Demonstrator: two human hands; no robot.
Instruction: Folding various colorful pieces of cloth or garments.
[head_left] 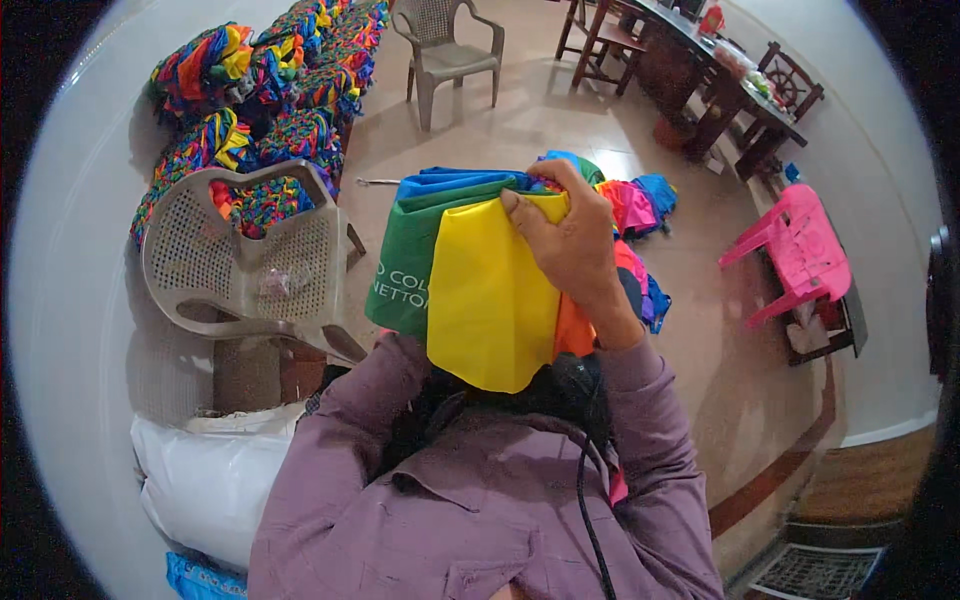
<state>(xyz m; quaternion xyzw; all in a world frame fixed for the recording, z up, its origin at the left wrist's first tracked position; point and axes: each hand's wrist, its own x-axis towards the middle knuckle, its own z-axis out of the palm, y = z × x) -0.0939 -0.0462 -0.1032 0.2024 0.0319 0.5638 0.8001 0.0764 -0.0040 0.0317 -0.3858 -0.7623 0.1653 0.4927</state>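
Observation:
A multicoloured umbrella (495,290) is held up in front of my chest, its canopy gathered into flat folds. The yellow panel faces me, with green and blue folds to its left and an orange one at the lower right. My right hand (575,230) is closed on the top right edge, thumb on the near side of the yellow cloth and fingers behind. My left sleeve (385,370) reaches up behind the green panel, and the cloth hides my left hand. A thin metal rod (378,182) sticks out left of the folds.
Several bundles of similar colourful cloth (290,130) are stacked at the far left, beside a beige plastic chair (240,250). More colourful cloth (640,205) lies on the floor beyond my right hand. A pink plastic stool (805,250) stands at right; a white sack (210,480) sits at lower left.

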